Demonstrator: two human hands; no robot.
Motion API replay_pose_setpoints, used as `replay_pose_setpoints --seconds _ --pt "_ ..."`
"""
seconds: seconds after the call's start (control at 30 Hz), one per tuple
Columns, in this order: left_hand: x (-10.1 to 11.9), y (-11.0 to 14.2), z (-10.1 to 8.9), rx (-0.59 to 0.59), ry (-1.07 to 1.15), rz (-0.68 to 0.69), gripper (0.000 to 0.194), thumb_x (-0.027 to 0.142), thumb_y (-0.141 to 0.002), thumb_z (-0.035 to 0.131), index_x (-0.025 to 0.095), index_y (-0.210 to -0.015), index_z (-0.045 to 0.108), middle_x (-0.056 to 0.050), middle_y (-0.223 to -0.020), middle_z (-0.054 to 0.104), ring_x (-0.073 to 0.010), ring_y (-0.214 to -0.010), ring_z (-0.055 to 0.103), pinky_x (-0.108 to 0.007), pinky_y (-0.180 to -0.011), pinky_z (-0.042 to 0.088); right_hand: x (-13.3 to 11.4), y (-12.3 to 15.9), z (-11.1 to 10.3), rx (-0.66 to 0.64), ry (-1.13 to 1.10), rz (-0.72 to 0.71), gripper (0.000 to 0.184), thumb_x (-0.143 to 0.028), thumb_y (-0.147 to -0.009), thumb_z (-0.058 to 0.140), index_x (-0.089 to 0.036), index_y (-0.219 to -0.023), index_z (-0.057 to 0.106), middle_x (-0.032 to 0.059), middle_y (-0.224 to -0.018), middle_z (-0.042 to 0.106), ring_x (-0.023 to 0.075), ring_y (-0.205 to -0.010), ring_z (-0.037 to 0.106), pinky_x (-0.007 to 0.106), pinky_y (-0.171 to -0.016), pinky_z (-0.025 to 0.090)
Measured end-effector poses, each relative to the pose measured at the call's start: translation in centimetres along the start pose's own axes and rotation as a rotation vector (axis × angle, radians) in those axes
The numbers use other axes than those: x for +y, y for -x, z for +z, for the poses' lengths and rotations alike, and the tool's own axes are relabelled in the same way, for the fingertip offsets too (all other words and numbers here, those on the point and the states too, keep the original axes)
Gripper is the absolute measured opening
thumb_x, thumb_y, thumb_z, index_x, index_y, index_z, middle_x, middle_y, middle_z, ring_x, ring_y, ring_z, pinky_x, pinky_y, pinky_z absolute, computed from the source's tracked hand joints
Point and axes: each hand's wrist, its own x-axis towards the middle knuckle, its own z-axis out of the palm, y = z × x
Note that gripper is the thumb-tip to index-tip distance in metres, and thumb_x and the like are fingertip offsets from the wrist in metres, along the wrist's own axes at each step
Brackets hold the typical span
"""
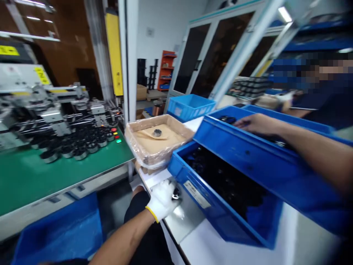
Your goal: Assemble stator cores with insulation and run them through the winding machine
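Note:
My left hand (162, 200), in a white glove with a yellow cuff, is closed around a shiny dark round part (175, 193) just above the bench. Much of that part is covered by the glove. My bare right hand (257, 124) reaches over the rim of the upper blue bin (248, 151), its fingers bent down beside black parts (227, 119). Blur and the rim hide whether the fingertips grip anything. Between my hands stands a lower blue bin (198, 193) holding many black parts (226, 176).
A plastic-lined carton (149, 158) holds one round metal part (157, 133) on brown paper. Left, a green worktop (22, 176) carries several black-and-silver round parts (79, 152) beside machinery. A light-blue crate (190, 106) stands behind. Another person (328, 92) works at the right.

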Motion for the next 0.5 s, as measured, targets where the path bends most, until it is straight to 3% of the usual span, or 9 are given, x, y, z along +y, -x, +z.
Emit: replay_pose_setpoints --seconds 0.07,0.17,0.23,0.3,0.4,0.47,0.5 --pt "0.1 0.0 -0.1 -0.001 0.011 -0.005 0.050 0.048 -0.087 0.067 0.024 -0.131 0.065 -0.011 -0.120 0.069 -0.0324 -0.112 0.067 -0.042 -0.091 0.054 1.4 -0.6 -0.8 0.083 -0.019 0.012 0.048 -0.032 -0.094 0.050 0.003 -0.083 0.080 0.0060 -0.069 0.074 0.0070 -0.056 0.067 0.019 -0.059 0.046" --pt "0.3 0.1 -0.3 0.007 0.037 -0.007 0.053 0.044 -0.086 0.068 0.024 -0.135 0.065 -0.011 -0.121 0.070 -0.0331 -0.113 0.068 -0.043 -0.091 0.054 1.4 -0.9 -2.1 0.299 -0.016 -0.021 0.044 -0.032 -0.086 0.057 0.006 -0.084 0.079 0.0093 -0.071 0.075 0.0058 -0.053 0.066 0.018 -0.059 0.045" --pt "0.4 0.2 -0.3 0.024 0.061 -0.005 0.056 0.042 -0.086 0.069 0.023 -0.138 0.064 -0.011 -0.121 0.070 -0.0339 -0.114 0.067 -0.044 -0.092 0.053 -0.1 -0.5 -3.0 0.454 -0.018 -0.083 0.044 -0.032 -0.087 0.059 0.007 -0.086 0.079 0.0139 -0.077 0.077 0.0117 -0.064 0.073 0.022 -0.067 0.051" --pt "0.4 0.3 -0.2 0.049 0.091 -0.001 0.055 0.041 -0.084 0.070 0.022 -0.136 0.066 -0.012 -0.120 0.070 -0.0345 -0.113 0.068 -0.044 -0.092 0.053 -2.7 0.8 -3.2 0.587 -0.038 -0.182 0.049 -0.032 -0.093 0.052 0.008 -0.094 0.080 0.0200 -0.092 0.079 0.0212 -0.088 0.078 0.030 -0.081 0.055" --pt "0.2 0.3 0.2 0.088 0.140 0.025 0.053 0.044 -0.083 0.073 0.022 -0.131 0.069 -0.013 -0.117 0.070 -0.0350 -0.109 0.068 -0.044 -0.091 0.054 -8.3 4.4 0.5 0.690 -0.099 -0.382 0.040 -0.028 -0.100 0.051 -0.003 -0.108 0.081 0.0183 -0.110 0.079 0.0217 -0.108 0.076 0.033 -0.098 0.055" --pt "-0.1 0.2 0.4 0.118 0.173 0.042 0.056 0.050 -0.083 0.075 0.020 -0.129 0.069 -0.014 -0.115 0.070 -0.0353 -0.108 0.068 -0.046 -0.091 0.054 -12.4 7.6 5.8 0.660 -0.156 -0.560 0.022 -0.024 -0.097 0.060 -0.013 -0.098 0.080 0.0082 -0.097 0.080 0.0140 -0.090 0.075 0.025 -0.089 0.058" --pt "-0.4 0.2 0.5 0.133 0.186 0.048 0.056 0.053 -0.085 0.075 0.019 -0.129 0.068 -0.014 -0.115 0.070 -0.0344 -0.108 0.068 -0.047 -0.092 0.055 -14.4 9.2 8.8 0.610 -0.242 -0.738 0.018 -0.019 -0.097 0.061 -0.015 -0.093 0.078 0.0065 -0.090 0.078 0.0129 -0.082 0.073 0.024 -0.082 0.058"
